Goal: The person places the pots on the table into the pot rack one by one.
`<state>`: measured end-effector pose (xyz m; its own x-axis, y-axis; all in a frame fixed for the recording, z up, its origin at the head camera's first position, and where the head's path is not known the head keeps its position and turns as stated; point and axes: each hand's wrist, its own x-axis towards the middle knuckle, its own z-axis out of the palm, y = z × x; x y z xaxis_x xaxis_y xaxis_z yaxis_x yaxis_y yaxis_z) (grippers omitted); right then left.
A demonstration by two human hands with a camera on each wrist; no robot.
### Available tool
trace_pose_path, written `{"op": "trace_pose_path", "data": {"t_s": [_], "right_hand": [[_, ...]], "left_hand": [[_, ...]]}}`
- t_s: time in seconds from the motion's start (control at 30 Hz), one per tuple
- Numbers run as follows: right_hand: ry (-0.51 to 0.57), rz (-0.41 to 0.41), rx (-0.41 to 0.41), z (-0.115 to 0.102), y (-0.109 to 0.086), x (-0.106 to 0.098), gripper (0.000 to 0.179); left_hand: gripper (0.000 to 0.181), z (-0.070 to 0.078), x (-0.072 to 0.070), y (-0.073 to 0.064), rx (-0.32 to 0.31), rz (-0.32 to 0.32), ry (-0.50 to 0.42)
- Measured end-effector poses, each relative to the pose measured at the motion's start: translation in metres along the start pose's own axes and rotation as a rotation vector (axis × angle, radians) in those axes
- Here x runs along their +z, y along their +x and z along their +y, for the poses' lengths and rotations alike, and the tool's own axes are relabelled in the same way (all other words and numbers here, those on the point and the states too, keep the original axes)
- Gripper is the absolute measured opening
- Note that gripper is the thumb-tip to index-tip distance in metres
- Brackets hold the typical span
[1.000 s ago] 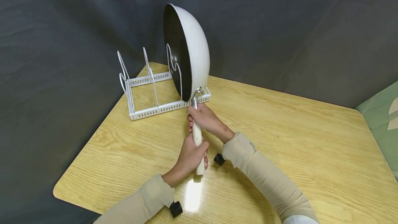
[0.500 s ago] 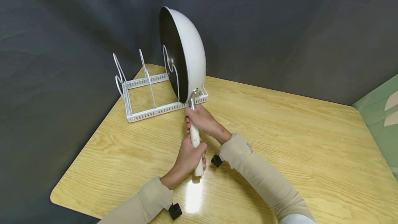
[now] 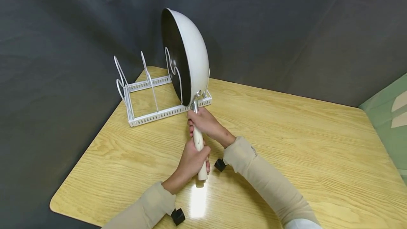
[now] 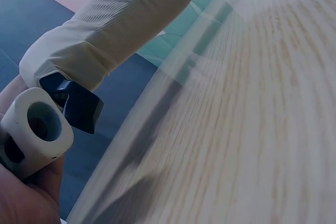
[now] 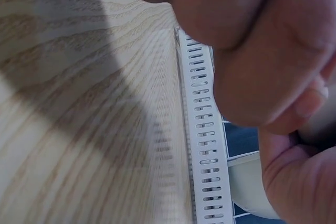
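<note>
A wok (image 3: 194, 50), white outside and dark inside, stands on edge at the right end of a white wire rack (image 3: 162, 113), its hollow facing left. Its pale handle (image 3: 198, 139) slants down toward the person. My right hand (image 3: 205, 121) grips the handle near its metal neck. Lower down, my left hand (image 3: 192, 158) holds it near the end, thumb along the top. In the left wrist view the handle's hollow end (image 4: 64, 139) sticks out past the left hand (image 4: 23, 200). The right wrist view shows curled fingers (image 5: 252, 45) close to the rack's slotted rail (image 5: 206, 129).
Several wire dividers (image 3: 149, 77) rise from the rack left of the wok. All this is on a wood-grain table (image 3: 286, 140), before a dark curtain (image 3: 279, 27). Black blocks (image 3: 220, 165) sit at both cuffs. A green patterned cloth (image 3: 386, 116) hangs at the right.
The whole head view has shifted slightly, so everything appears a little further left and lower. Both hands keep their grip on the handle, and the wok stays in the rack.
</note>
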<state>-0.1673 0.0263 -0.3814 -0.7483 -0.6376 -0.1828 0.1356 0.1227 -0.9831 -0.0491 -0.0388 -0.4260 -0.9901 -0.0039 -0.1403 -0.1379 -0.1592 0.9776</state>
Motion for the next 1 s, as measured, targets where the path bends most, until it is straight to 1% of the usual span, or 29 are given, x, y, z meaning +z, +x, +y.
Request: {"op": "trace_pose_path", "data": {"t_s": [0.17,0.4,0.47,0.6,0.8,0.9,0.97,1.0], "right_hand": [[0.008,0.016,0.010,0.003,0.000,0.001,0.023],[0.029,0.061,0.002,0.005,0.001,0.004,0.019],[0.022,0.070,0.002,0.005,0.002,0.004,0.017],[-0.011,0.071,-0.004,0.005,0.002,0.003,0.019],[-0.045,0.030,-0.011,0.005,0.000,0.000,0.025],[-0.050,0.018,-0.014,0.006,-0.002,0.000,0.023],[-0.053,0.015,-0.014,0.006,-0.004,0.000,0.020],[-0.059,0.014,-0.014,0.006,-0.005,0.000,0.019]], "left_hand": [[0.022,-0.002,-0.001,-0.001,-0.009,-0.018,-0.022],[0.023,-0.002,-0.003,0.001,-0.007,-0.023,-0.024],[0.023,-0.002,-0.004,0.002,-0.006,-0.036,-0.036],[0.023,0.000,-0.007,0.003,-0.014,-0.071,-0.047],[0.018,0.001,-0.014,0.002,-0.036,-0.143,0.002],[0.020,0.002,-0.019,0.001,-0.044,-0.184,0.014],[0.026,0.001,-0.023,0.001,-0.032,-0.204,0.055],[0.029,0.001,-0.026,0.000,-0.018,-0.210,0.098]]}}
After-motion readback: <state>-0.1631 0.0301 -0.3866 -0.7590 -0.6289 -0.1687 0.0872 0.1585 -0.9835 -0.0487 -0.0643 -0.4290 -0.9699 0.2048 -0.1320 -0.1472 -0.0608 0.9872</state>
